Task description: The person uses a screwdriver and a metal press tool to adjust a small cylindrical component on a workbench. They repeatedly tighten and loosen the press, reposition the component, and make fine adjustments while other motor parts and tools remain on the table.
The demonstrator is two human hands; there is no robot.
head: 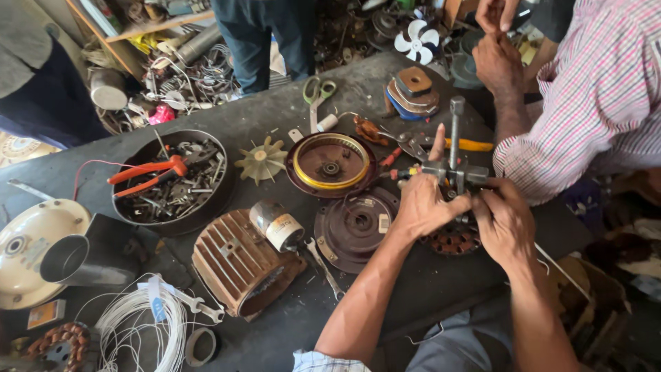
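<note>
- Your left hand and right hand both close their fingers on the puller, above the stator.
- Round tray on the surface holds red pliers and metal scrap.

Labels/packages only: cylindrical capacitor at centre of the counter, wrapped in a white label with an orange band. Small white rectangular sticker on the dark round motor cover just at its 3 o'clock. Small flat orange-and-white box far out at its 8 o'clock, near the counter edge. Pale tag on the white wire coil. No screens or signs.
</note>
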